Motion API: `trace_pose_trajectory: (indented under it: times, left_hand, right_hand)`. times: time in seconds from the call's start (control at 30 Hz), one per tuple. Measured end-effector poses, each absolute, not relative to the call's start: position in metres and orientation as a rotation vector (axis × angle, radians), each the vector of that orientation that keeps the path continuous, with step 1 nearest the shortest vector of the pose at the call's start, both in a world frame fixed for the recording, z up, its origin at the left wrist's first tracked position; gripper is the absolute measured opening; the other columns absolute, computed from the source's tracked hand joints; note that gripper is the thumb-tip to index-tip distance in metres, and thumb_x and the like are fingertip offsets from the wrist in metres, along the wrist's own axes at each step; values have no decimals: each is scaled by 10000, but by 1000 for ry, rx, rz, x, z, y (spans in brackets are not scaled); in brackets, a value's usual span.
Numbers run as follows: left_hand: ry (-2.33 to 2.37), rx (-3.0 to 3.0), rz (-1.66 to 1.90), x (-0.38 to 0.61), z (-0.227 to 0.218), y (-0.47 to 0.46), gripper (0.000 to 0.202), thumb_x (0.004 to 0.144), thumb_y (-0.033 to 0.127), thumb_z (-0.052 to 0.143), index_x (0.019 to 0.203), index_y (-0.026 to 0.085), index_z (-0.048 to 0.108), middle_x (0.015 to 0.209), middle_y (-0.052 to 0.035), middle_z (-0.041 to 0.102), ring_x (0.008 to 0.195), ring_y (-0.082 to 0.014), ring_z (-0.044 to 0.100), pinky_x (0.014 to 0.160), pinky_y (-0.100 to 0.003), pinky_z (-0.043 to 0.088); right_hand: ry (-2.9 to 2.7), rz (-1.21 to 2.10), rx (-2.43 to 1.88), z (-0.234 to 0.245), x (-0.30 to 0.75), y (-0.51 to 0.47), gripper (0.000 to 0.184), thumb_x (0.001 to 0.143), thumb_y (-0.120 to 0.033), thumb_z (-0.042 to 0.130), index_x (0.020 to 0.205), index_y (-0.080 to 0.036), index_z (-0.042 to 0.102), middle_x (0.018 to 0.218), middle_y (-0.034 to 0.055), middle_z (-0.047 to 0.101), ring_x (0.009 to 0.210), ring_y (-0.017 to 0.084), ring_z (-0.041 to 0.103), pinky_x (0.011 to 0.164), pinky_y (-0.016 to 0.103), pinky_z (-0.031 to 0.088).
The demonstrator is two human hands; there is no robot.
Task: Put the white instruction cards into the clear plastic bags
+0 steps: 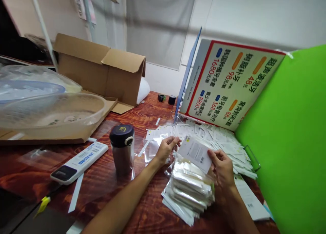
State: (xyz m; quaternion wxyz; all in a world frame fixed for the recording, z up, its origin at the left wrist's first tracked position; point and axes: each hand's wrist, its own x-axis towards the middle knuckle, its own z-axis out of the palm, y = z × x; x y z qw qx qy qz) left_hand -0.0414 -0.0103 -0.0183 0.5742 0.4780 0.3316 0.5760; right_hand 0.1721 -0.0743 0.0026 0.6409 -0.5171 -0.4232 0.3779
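On the wood-grain tabletop (142, 118) in front of us, a price sign (229, 81) leans beside a green board (292, 132). We see both hands on 1 white card (195, 153): the right hand (222, 167) has its grip pinched on the card's lower right corner, the left hand (166, 148) has fingertips closed on its upper left edge. The card sits just above a stack of clear packets (189, 191). A steel flask (122, 148) stands left, near a white remote (78, 162).

White printed card (195, 152), tilted, held
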Motion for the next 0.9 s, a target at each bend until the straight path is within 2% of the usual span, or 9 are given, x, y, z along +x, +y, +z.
trace_pose_trajectory:
  times: [0.2,0.27,0.37,0.6,0.67,0.73,0.8,0.9]
  left_hand:
    - [730,1253,1238,-36,-14,-21,347,655,445,822,793,157,684,753,-21,671,668,-127,584,587,-218,435]
    - [774,1234,1252,-34,-15,-23,338,649,430,827,780,154,682,763,-22,671,659,-125,585,567,-214,437]
    - [849,1162,1346,-31,-18,-20,333,650,427,821,791,156,687,743,-21,667,624,-118,571,529,-208,425]
    - [781,752,1613,-40,-17,-4,329,626,337,824,857,202,631,862,5,698,695,-100,624,575,-186,448]
    - [749,705,1624,-43,-14,-2,363,612,328,832,872,203,613,858,8,702,687,-101,632,581,-194,458]
    - [748,713,1614,-43,-12,-3,391,597,326,841,880,197,602,856,6,704,656,-94,626,556,-193,448]
    - [767,737,1592,-41,-12,-5,416,581,331,848,879,190,594,838,9,699,603,-77,603,515,-186,422]
    - [802,781,1528,-38,-13,-9,433,580,344,846,888,188,584,783,24,677,517,-51,546,470,-179,388]
  right_hand:
    - [-926,817,-1188,7,175,-78,506,590,-573,843,675,-196,516,379,-91,451,285,62,328,274,182,217]
    - [-941,812,-1163,6,176,-77,509,593,-595,831,689,-198,527,380,-86,465,281,73,346,272,192,233]
    - [-951,806,-1142,5,178,-75,491,624,-606,807,722,-197,554,380,-80,476,282,76,349,280,200,246]
    - [-862,752,-1154,6,183,-73,447,657,-565,783,775,-185,580,417,-71,497,308,81,371,306,208,290]
    - [-885,662,-1208,5,186,-72,415,701,-544,753,822,-178,598,499,-51,541,352,86,407,327,209,304]
    - [-972,443,-1301,3,189,-71,355,755,-495,721,866,-173,622,689,-1,616,457,98,481,395,221,374]
    - [-1083,150,-1375,1,190,-72,277,802,-426,697,896,-172,641,900,44,623,575,111,520,518,259,453]
    - [-1296,-80,-1350,1,188,-75,205,859,-344,660,985,-183,648,967,54,589,644,133,513,659,321,494]
